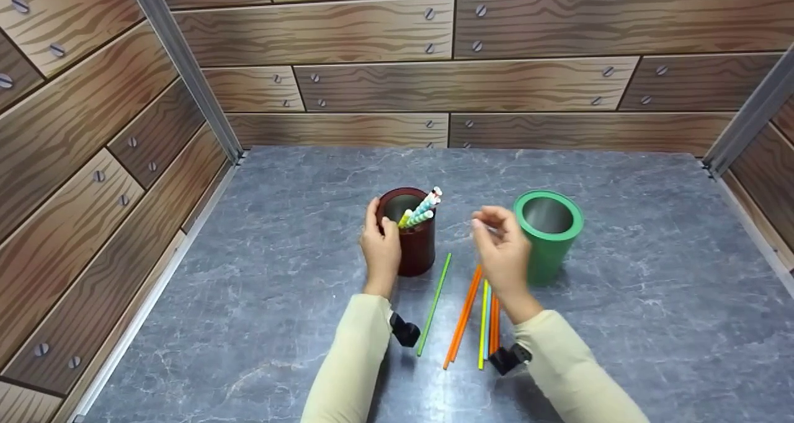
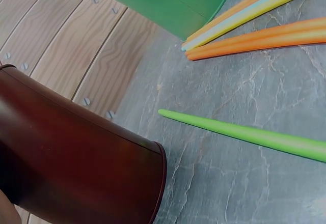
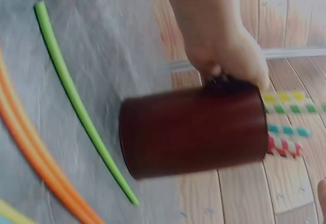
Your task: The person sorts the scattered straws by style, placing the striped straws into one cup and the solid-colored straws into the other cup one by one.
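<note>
My left hand (image 1: pixel 380 249) holds the dark red cup (image 1: pixel 417 249) by its left side, with the thumb near the rim. Striped paper straws (image 1: pixel 423 211) lean out of this cup; the right wrist view shows yellow, green, blue and red stripes. To the right, my right hand (image 1: pixel 504 249) hovers over the table with its fingers loosely bent, and I see nothing held in it. A plain green straw (image 1: pixel 434 305) lies beside the cup. Orange straws (image 1: pixel 464 317), a yellow straw (image 1: pixel 484 330) and a pale blue straw (image 2: pixel 239 21) lie below my right hand, partly hidden by it.
A green cup (image 1: pixel 549 249) stands upright just right of my right hand, its inside showing no straws. The grey marbled table (image 1: pixel 279 237) is bounded by wood-patterned walls (image 1: pixel 372 88) at the back and sides.
</note>
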Demonstrator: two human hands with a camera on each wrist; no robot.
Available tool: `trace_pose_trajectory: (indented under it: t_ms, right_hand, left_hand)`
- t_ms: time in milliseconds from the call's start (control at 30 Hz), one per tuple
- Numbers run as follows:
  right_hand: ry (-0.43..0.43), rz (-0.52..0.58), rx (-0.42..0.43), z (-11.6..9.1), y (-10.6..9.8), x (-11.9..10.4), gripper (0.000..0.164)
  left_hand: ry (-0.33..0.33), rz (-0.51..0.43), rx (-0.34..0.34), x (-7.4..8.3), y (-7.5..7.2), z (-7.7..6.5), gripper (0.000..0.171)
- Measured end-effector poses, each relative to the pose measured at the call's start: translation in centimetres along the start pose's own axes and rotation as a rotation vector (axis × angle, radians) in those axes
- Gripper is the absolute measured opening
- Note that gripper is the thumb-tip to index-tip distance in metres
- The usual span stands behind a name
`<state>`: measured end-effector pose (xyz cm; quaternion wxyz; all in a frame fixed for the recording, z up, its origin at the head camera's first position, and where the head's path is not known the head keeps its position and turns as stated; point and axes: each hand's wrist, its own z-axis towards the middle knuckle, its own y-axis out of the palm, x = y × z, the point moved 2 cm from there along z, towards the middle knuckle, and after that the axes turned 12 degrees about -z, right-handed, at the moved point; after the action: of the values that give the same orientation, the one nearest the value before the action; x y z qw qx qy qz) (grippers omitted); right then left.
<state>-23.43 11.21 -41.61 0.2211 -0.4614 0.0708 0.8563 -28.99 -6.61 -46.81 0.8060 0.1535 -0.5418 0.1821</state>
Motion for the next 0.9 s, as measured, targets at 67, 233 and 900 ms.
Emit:
trace_pose_trajectory:
  t_ms: [67,233,900]
  right_hand:
    - [-0.011,-0.012,0.027,0.4,-1.0,0.2,0.020]
    - [-0.031,-0.047,0.070,1.4,-3.4,0.5,0.020]
    - [0.013,-0.328,0.112,2.9,-9.6,0.3,0.026]
  left_hand:
    - [-0.007,-0.003,-0.007,0.0,0.0,0.0,0.044]
    - [-0.012,0.024,-0.020,0.0,-0.1,0.0,0.044]
    - [0.015,-0.155,0.111,-0.9,-2.9,-1.0,0.035]
